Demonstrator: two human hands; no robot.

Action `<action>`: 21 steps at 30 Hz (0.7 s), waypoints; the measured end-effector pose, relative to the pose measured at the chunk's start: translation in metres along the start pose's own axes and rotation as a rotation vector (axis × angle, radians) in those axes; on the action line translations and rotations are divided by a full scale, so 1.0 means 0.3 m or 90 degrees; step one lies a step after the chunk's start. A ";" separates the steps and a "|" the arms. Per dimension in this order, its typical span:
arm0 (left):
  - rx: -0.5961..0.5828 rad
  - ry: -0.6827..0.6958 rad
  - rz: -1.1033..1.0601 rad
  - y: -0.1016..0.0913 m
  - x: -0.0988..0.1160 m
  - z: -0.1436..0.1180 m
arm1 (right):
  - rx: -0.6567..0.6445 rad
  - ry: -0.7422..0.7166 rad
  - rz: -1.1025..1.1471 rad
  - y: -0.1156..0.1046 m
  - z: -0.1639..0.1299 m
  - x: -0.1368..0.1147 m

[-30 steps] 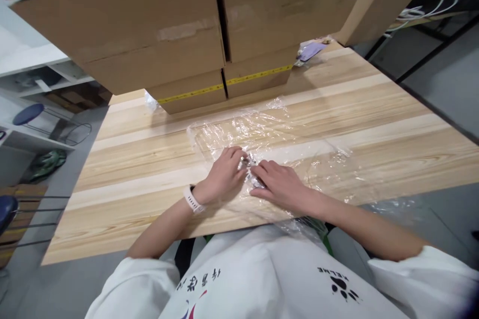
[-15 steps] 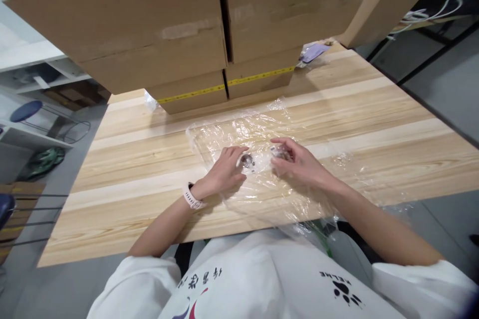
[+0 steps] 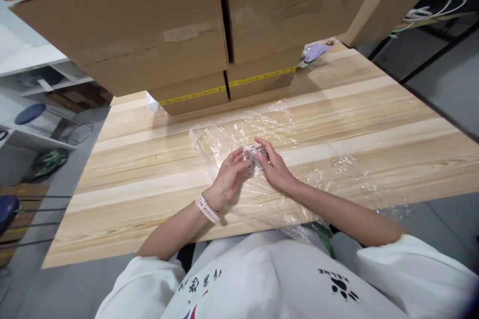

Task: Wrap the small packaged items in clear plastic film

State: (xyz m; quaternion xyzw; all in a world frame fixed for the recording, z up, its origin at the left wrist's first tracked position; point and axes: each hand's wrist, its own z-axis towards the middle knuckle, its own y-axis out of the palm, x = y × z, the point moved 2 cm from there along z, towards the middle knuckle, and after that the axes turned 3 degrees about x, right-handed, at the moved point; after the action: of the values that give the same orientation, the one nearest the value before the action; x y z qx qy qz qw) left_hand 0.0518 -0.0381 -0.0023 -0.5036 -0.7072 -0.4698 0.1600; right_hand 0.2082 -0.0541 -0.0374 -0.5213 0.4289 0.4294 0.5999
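My left hand (image 3: 232,174) has its fingers curled around the left side of a small clear packet (image 3: 255,153) with whitish and dark parts. My right hand (image 3: 274,165) grips the right side of the packet bunch between thumb and fingers. The two hands nearly meet there, so whether this is one packet or two pressed together I cannot tell. What is inside is too small and covered to make out. Under both hands a large sheet of clear plastic film (image 3: 239,129) lies crumpled on the wooden table (image 3: 149,174).
Large cardboard boxes (image 3: 149,30) with yellow tape (image 3: 194,95) stand along the table's back. A purple packet (image 3: 315,52) lies beside them at the right. Blue-seated stools (image 3: 30,113) and white shelves (image 3: 33,60) are at the left. Film hangs over the table's front edge.
My right hand has moved left with its small packet, up to my left hand. My left hand has turned and closed its fingers on the packet it was reaching over.
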 end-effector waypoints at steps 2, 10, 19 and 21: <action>-0.044 -0.017 -0.032 0.018 -0.016 -0.002 | -0.017 -0.024 0.020 0.012 -0.011 -0.002; -0.044 -0.014 -0.015 0.025 -0.042 -0.023 | -0.162 -0.157 -0.028 0.048 -0.041 -0.050; 0.084 0.042 -0.081 -0.073 0.159 -0.091 | -0.299 -0.189 -0.356 -0.142 -0.036 -0.043; 0.098 0.053 -0.080 -0.069 0.184 -0.106 | -0.297 -0.186 -0.357 -0.154 -0.028 -0.039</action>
State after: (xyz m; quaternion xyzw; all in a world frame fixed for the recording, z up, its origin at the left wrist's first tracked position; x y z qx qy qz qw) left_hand 0.0017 -0.0344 0.0420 -0.4247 -0.7640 -0.4436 0.1979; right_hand 0.2488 -0.0673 -0.0150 -0.6738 0.0707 0.4048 0.6140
